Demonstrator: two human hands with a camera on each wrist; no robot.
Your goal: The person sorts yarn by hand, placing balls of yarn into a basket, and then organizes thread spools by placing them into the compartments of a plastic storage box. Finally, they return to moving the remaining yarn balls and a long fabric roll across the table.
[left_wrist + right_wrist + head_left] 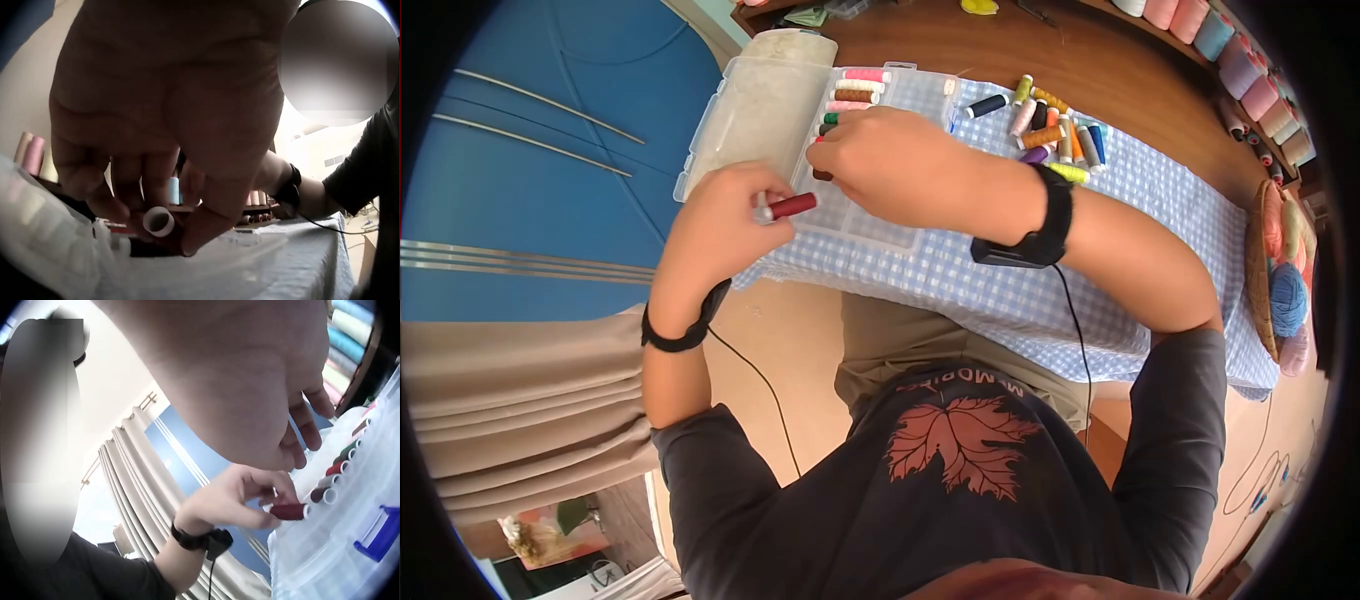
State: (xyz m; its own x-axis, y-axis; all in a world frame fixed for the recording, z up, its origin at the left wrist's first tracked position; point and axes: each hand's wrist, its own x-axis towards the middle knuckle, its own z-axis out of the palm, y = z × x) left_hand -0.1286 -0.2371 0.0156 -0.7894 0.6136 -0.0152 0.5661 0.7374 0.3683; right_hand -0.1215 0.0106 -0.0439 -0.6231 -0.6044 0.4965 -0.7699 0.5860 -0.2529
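Note:
Between thumb and fingers, my left hand (725, 220) pinches a dark red thread spool (796, 206). Its white end points outward in the right wrist view, where the same spool (289, 512) shows near the box. My right hand (890, 160) hangs over the clear plastic box (870, 228), its fingers loosely bent with nothing visible between them. Under that hand runs a row of thread spools, with a pink spool (865, 75) at the far end. A dark brown spool (320, 495) lies at the near end of the row. The box's lid (775, 85) is folded back to the left.
Loose spools of several colours (1060, 135) lie on the checked cloth (1170, 220) right of the box. A basket of yarn (1262, 270) stands at the right edge. Large thread cones (1240, 75) line a shelf behind. A cable (1072, 310) hangs from the right wrist.

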